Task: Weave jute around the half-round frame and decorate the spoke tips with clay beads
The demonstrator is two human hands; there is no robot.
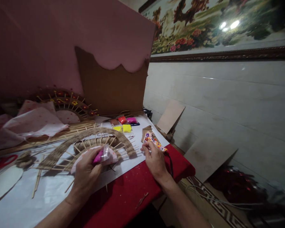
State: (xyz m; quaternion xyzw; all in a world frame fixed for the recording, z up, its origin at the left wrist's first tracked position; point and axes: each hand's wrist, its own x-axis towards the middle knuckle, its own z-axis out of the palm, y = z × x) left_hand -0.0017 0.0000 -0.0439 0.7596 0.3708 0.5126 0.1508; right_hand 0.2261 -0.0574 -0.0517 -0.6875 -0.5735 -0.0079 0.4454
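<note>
While the left hand, angled toward one o'clock, grips a purple packet before the fan, the right hand, aimed at eleven o'clock beside a patterned strip, bunches its fingertips, whether on something I cannot tell.

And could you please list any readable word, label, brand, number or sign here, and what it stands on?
None can be read.
Framed picture: small dark marks at its left, too small to make out.
Purple packet in the left hand, other packets: no legible print.
</note>
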